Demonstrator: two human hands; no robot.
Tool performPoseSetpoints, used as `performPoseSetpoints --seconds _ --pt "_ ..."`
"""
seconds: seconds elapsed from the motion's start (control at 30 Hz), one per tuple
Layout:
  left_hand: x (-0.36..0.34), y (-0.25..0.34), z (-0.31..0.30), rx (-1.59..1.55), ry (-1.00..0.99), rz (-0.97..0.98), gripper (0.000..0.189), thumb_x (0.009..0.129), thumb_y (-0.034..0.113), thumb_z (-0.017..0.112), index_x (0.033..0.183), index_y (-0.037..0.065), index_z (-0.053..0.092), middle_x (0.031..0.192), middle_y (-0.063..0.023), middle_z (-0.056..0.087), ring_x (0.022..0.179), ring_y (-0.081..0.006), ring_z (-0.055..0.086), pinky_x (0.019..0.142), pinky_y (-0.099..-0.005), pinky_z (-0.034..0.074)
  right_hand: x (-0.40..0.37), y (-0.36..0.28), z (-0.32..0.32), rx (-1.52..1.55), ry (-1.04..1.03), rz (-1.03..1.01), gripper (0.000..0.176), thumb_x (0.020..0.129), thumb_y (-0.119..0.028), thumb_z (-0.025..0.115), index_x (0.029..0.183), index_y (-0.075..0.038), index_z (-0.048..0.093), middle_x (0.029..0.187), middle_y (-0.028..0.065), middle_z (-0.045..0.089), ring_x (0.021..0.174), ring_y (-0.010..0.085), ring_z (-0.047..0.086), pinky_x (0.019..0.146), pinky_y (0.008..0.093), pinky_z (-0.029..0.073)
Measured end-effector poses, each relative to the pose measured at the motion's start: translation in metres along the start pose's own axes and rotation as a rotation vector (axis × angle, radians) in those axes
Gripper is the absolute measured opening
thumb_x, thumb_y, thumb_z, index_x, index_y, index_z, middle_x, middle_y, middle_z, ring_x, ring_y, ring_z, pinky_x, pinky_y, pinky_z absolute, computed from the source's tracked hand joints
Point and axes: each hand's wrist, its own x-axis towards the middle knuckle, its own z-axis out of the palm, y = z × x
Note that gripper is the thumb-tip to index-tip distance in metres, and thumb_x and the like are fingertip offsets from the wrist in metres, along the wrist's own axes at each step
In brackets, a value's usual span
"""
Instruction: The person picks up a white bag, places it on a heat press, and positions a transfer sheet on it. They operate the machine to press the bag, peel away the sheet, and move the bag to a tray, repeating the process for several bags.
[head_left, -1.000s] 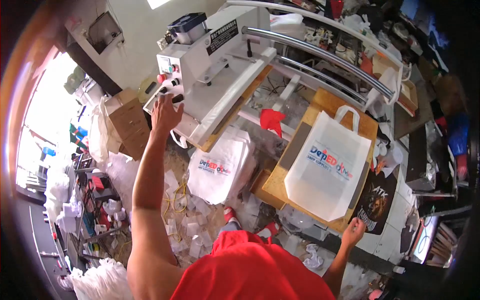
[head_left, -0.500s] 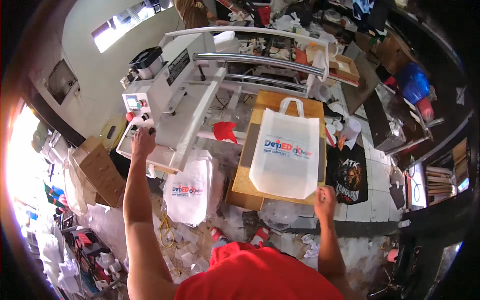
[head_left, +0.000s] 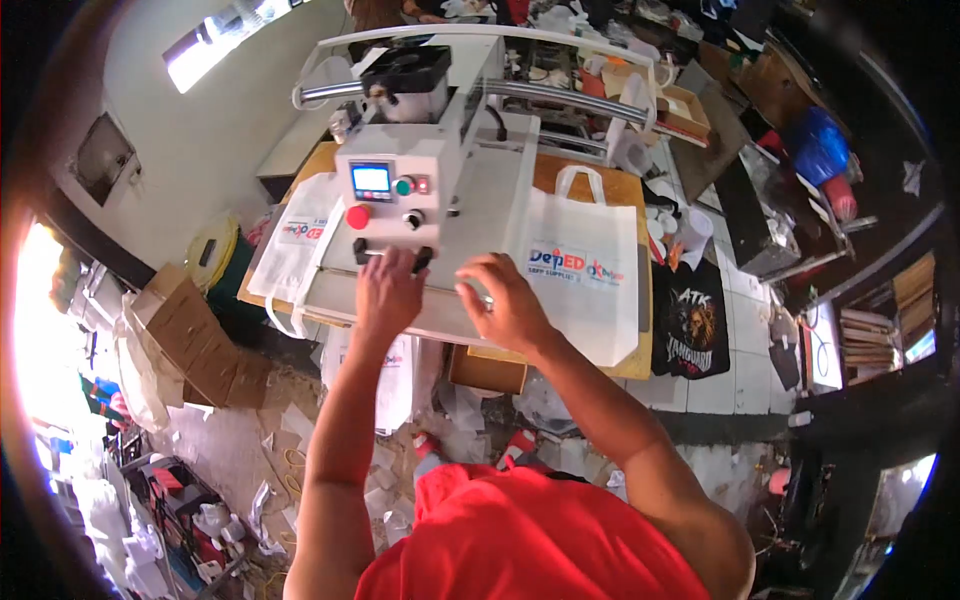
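A white heat press head [head_left: 405, 150] with a screen and knobs stands at the middle of the head view. My left hand [head_left: 388, 295] is closed over the black-ended handle [head_left: 422, 260] below its buttons. My right hand [head_left: 508, 308] is just to the right, over the press's front plate, with fingers curved and apart and nothing seen in them. A white tote bag [head_left: 585, 235] with blue and red print lies on the right wooden board [head_left: 642, 300], its left part under the press plate. Another white tote bag [head_left: 285, 255] lies on the left board, partly hidden by the press.
Metal rails [head_left: 560, 100] run behind the press. Below hangs a stack of printed white bags [head_left: 397, 385]. Cardboard boxes [head_left: 185, 325] stand at left, and a black printed shirt [head_left: 695, 325] lies at right. Scraps litter the floor. Another person is partly visible at the top.
The press head has slid right along the rails with my left hand, uncovering the left bag and partly covering the right one. My right hand has moved from the right bag's corner to the press.
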Motion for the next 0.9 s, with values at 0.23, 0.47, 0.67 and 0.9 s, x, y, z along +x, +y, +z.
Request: performPoseSetpoints --seconds 0.23,0.47,0.67,0.9 --pt "-0.033 0.020 0.007 -0.407 -0.099 0.205 0.039 0.081 0.018 0.063 0.118 0.005 0.059 0.120 -0.0170 0.059 0.101 -0.0325 0.060 0.083 -0.0465 0.048 0.014 0.003 0.048 -0.048 0.003 0.125 0.037 0.092 -0.019 0.061 0.125 -0.004 0.055 0.119 0.0178 0.061 0.107 0.0343 0.060 0.097 0.0422 0.045" --pt "-0.122 -0.112 -0.063 -0.747 -0.273 -0.039 0.018 0.084 0.011 0.066 0.101 0.005 0.068 0.100 -0.0134 0.069 0.089 -0.0310 0.065 0.080 -0.0410 0.052 0.000 0.014 0.048 -0.784 0.117 0.357 0.035 0.083 -0.039 0.073 0.070 -0.009 0.061 0.068 0.0092 0.061 0.070 0.0325 0.059 0.068 0.0473 0.042" --pt "-0.165 -0.279 -0.043 -0.588 -0.203 -0.316 0.007 0.081 0.007 0.066 0.087 0.005 0.068 0.089 -0.0114 0.069 0.084 -0.0318 0.065 0.076 -0.0401 0.051 -0.017 0.033 0.014 -1.206 0.099 0.466 0.042 0.082 -0.045 0.072 0.067 -0.007 0.062 0.067 0.0113 0.062 0.069 0.0356 0.059 0.066 0.0490 0.042" --pt "-0.087 -0.356 0.003 -0.469 -0.205 -0.273 0.017 0.080 0.015 0.069 0.095 0.006 0.067 0.093 -0.0119 0.067 0.089 -0.0330 0.062 0.081 -0.0419 0.049 -0.029 0.040 -0.018 -1.165 0.126 0.465 0.035 0.083 -0.032 0.073 0.070 -0.002 0.061 0.066 0.0141 0.059 0.064 0.0342 0.058 0.061 0.0455 0.044"
